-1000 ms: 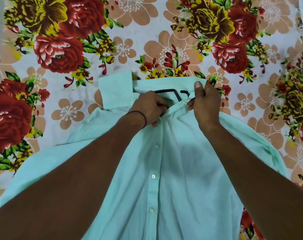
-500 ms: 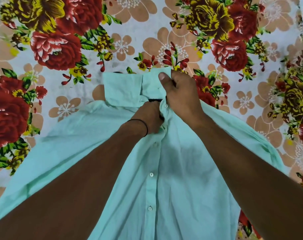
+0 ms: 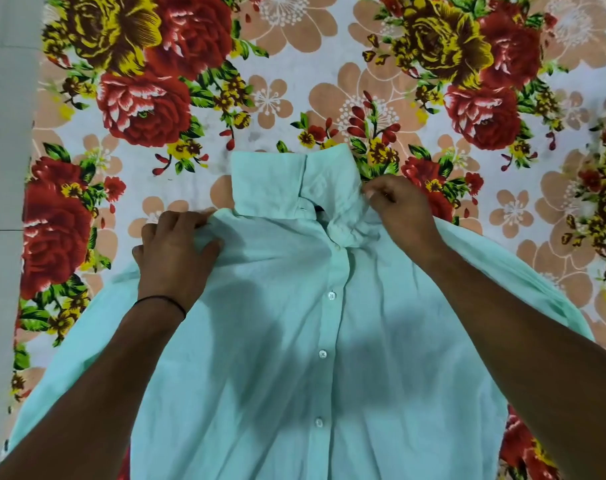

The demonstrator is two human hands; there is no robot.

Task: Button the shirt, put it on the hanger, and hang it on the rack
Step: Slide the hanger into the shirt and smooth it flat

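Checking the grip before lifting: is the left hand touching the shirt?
Touching. The head view shows the left hand lying on the shirt at its shoulder, fingers curled into a fold of the fabric.

We see bright, even light, perhaps from above. Soft shadows of the arms fall on the shirt (image 3: 294, 341). The flowered sheet (image 3: 294, 64) curves at the edges; focus stays sharp.

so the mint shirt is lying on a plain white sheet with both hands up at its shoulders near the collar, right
Not quite: the head view shows the sheet is a bright floral print, red and yellow roses, not plain white. The rest holds: the mint shirt lies on it, left hand and right hand at its shoulders near the collar.
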